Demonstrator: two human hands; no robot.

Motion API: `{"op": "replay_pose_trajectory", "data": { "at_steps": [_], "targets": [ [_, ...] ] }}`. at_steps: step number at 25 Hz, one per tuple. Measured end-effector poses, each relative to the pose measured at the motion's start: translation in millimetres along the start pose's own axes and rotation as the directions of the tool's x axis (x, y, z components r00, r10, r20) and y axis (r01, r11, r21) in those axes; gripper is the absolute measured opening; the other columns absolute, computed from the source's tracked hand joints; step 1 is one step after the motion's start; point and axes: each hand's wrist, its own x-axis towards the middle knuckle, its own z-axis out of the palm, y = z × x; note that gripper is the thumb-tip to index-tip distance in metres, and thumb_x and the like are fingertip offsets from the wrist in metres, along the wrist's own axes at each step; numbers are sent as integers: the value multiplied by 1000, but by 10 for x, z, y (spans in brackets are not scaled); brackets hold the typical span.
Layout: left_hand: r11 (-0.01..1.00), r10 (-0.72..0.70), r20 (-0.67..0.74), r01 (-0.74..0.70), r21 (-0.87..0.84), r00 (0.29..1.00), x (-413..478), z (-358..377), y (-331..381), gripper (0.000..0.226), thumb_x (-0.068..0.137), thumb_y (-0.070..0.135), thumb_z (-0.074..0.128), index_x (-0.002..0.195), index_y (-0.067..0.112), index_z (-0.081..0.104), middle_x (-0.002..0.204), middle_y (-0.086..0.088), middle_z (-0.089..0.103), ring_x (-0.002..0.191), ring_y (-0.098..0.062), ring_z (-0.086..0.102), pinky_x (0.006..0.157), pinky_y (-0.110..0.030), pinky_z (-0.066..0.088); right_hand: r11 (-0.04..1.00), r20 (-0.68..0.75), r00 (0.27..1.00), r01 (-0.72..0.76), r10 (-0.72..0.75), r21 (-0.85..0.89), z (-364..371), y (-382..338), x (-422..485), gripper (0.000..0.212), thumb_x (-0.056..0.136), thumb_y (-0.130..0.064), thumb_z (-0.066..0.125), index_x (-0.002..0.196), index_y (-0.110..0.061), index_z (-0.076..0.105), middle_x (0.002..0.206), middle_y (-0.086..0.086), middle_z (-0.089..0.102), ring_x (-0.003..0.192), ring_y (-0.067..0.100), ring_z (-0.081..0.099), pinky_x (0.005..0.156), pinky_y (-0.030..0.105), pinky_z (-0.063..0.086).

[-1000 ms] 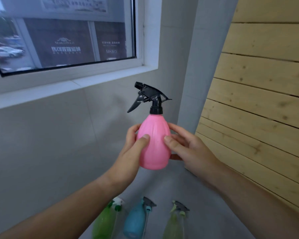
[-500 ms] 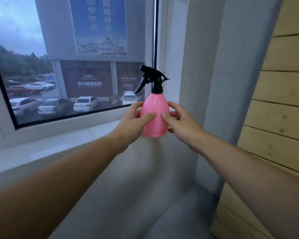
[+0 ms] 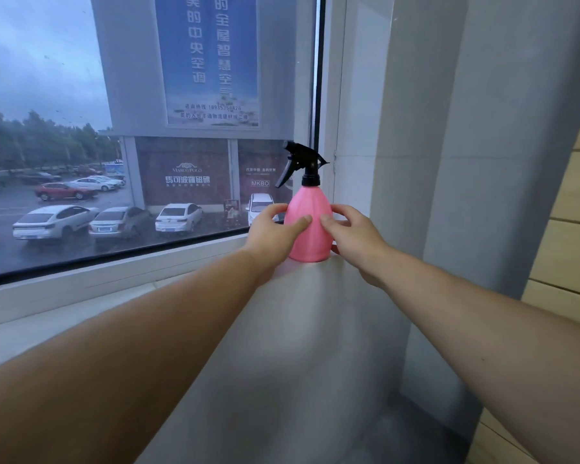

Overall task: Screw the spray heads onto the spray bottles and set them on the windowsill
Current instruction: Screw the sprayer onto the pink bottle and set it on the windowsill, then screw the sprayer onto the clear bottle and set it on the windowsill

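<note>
A pink spray bottle [image 3: 310, 236] with a black spray head [image 3: 302, 164] on its neck stands upright at the right end of the white windowsill [image 3: 121, 308], its base touching the sill. My left hand [image 3: 273, 232] wraps its left side, thumb across the front. My right hand [image 3: 352, 236] grips its right side, thumb on the front. The nozzle points left, toward the window glass.
A large window [image 3: 114, 128] fills the upper left, its white frame running behind the bottle. A grey wall column [image 3: 449, 162] rises close to the bottle's right. Wooden slat panelling [image 3: 570, 236] lines the far right. Grey wall drops below the sill.
Both hands carried the pink bottle up and forward from chest height to the windowsill, where its base now rests. The other bottles on the floor have left the view.
</note>
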Motion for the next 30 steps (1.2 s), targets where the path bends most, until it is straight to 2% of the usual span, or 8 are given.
{"op": "replay_pose_trajectory", "data": {
  "at_steps": [2,7,11,14,17,22,26,30],
  "targets": [
    [1000,5,-27,-5,1,1000,20,28,-6,55,87,32,76,137,18,56,118,-2,63,99,-20,65,72,-26,54,1000,-13,1000,2,-2,-10,9,27,32,45,93,-34,57,137,-25,50,118,4,66,103,19,67,92,36,54],
    [1000,23,-35,-22,17,999,38,55,-21,56,90,30,74,140,15,55,119,3,56,96,-13,55,59,-13,40,1000,-54,998,7,-8,-22,65,72,102,48,92,-32,60,138,-25,50,114,5,68,101,21,68,92,39,55],
    [998,33,-40,-31,54,999,71,64,-25,62,91,30,73,146,13,51,143,-4,58,106,-13,55,84,-23,45,1000,-64,998,5,-6,-27,78,82,128,50,91,-32,61,140,-26,48,115,6,68,102,21,67,93,39,55],
    [996,3,-61,2,89,998,90,47,-11,76,87,36,76,151,13,42,153,-8,50,130,-24,55,103,-33,46,998,-77,997,-11,7,-57,57,87,124,61,91,-37,61,147,-28,39,133,7,58,115,24,61,100,38,49],
    [996,3,-88,5,89,996,45,-17,-1,83,84,38,79,153,13,40,155,-9,47,136,-28,51,112,-40,43,997,-105,994,-17,9,-73,-10,78,27,62,90,-41,61,146,-28,39,143,8,51,122,24,57,102,37,46],
    [998,22,-65,-19,61,998,-387,-50,118,75,85,36,78,147,13,44,140,-6,55,121,-23,57,95,-33,45,997,-106,994,-39,31,-72,-215,115,-465,53,89,-44,61,138,-29,47,135,1,58,113,21,62,84,29,46],
    [995,88,-48,-86,42,995,-946,-23,81,59,85,39,77,135,21,52,119,0,61,100,-13,62,74,-25,49,998,-105,993,-53,49,-31,-388,134,-1056,44,92,-31,63,133,-20,53,122,2,64,102,14,65,85,24,50],
    [999,-39,104,36,30,994,-1632,204,-327,49,82,35,81,123,17,62,113,-8,68,102,-22,68,79,-25,51,995,-98,991,-95,93,-18,-531,454,-1793,31,90,-18,66,119,-12,60,105,11,69,86,15,65,94,39,53]
  ]
}}
